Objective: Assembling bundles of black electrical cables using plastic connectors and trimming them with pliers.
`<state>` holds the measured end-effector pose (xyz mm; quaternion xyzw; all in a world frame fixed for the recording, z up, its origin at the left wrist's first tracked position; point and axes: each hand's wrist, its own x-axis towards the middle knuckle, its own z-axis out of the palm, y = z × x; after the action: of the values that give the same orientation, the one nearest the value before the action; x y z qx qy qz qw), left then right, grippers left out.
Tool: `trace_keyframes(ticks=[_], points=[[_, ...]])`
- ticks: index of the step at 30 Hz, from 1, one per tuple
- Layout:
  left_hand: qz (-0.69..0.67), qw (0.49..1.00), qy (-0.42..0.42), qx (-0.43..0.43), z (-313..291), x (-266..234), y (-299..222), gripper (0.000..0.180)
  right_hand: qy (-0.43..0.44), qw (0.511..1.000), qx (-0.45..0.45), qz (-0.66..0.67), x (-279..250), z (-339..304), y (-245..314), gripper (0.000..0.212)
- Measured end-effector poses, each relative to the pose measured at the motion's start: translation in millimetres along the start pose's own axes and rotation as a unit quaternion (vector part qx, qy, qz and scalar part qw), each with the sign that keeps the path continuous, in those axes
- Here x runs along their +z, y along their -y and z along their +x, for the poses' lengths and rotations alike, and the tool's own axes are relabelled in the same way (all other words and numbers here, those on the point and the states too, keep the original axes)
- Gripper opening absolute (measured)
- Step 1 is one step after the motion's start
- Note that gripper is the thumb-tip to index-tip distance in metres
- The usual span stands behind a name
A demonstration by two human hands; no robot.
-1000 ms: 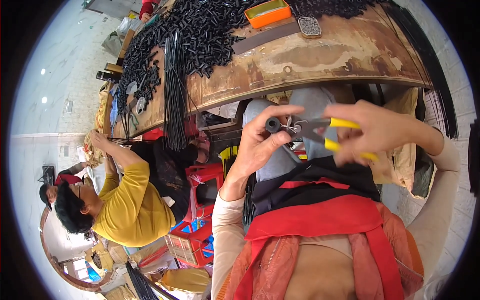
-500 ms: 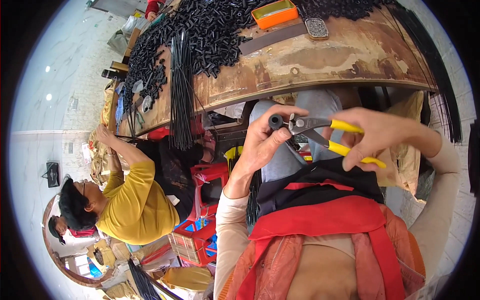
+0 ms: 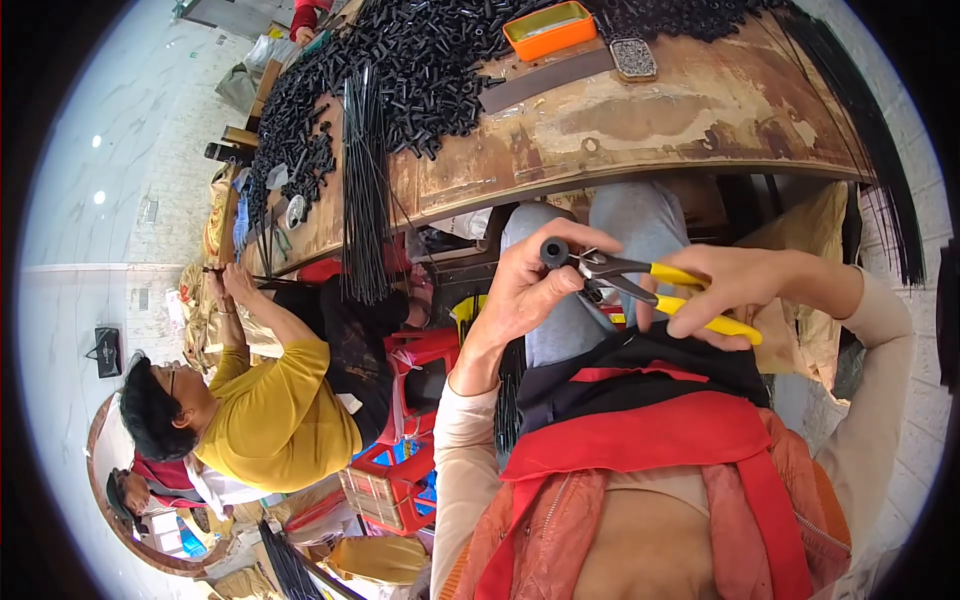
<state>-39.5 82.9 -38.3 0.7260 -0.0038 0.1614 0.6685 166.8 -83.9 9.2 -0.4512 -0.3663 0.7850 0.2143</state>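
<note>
Left hand [image 3: 520,290] with fingers clamped on black tube [image 3: 553,252], right hand [image 3: 738,283] with fingers clamped on pliers [image 3: 628,266], their head beside tube, bench [image 3: 640,115] beyond.

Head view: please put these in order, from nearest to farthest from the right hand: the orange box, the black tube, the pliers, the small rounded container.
1. Pliers: held in the right hand.
2. Black tube: to its left, in the left hand.
3. Small rounded container: ahead, on the table.
4. Orange box: also on the table, farther left.
</note>
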Motion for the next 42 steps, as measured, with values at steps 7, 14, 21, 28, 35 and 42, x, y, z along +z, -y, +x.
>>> trace_keyframes(ticks=[7,14,21,28,35,42], points=[[0.015,0.997,-0.075,-0.020,4,12,-1,0.050,-0.359,0.785,-0.225,-0.453,-6,8,-14,0.032],[0.091,0.990,-0.103,-0.017,1,19,1,0.053,-0.315,0.827,-0.239,-0.399,-8,15,-19,0.035],[0.090,0.991,-0.099,-0.032,-7,12,6,0.025,-0.306,0.876,-0.072,-0.366,21,-8,20,0.037],[0.070,0.990,-0.100,-0.066,-7,26,5,0.015,-0.302,0.878,-0.069,-0.364,12,-13,5,0.043],[0.054,0.966,-0.252,0.001,17,-7,25,0.039,-0.436,0.696,-0.265,-0.505,-82,33,3,0.024],[0.049,0.986,-0.148,-0.053,26,3,45,0.028,-0.588,0.455,-0.225,-0.630,-242,38,6,0.015]])
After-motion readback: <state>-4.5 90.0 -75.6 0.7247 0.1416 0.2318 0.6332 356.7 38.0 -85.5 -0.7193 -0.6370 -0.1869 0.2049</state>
